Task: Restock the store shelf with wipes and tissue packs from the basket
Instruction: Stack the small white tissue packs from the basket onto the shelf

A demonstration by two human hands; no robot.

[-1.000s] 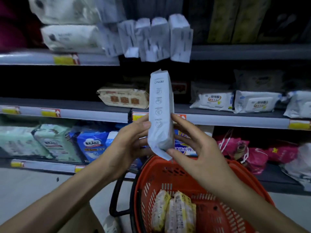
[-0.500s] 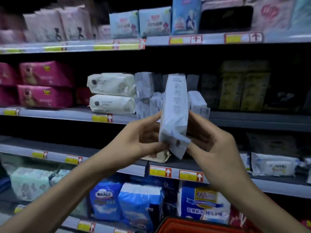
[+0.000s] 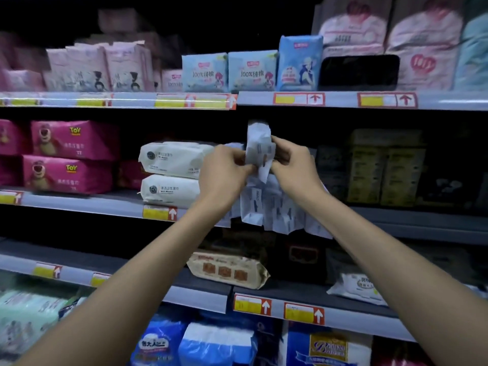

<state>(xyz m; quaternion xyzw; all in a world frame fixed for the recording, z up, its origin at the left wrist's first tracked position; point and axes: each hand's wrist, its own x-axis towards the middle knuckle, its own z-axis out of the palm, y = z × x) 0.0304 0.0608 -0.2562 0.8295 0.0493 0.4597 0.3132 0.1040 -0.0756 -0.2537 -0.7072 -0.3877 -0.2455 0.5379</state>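
pack: white wipes pack (image 3: 259,143) upright, just above row of matching packs (image 3: 274,210) on middle shelf (image 3: 422,225) | hands: my left hand (image 3: 227,171) and right hand (image 3: 294,165) pinched its lower sides | why: likely to slot it on end like the others

I am in a shop. In front of me are 3 long grey shelves (image 3: 79,204), one above the other, all full of packs to sell. Each shelf edge has yellow price tags (image 3: 159,213) with red frames and white arrows pointing up. I see pink bear packs (image 3: 71,140), 2 white wipes packs (image 3: 171,159) in a pile, and light blue packs (image 3: 204,72) (2 just the same, side by side).
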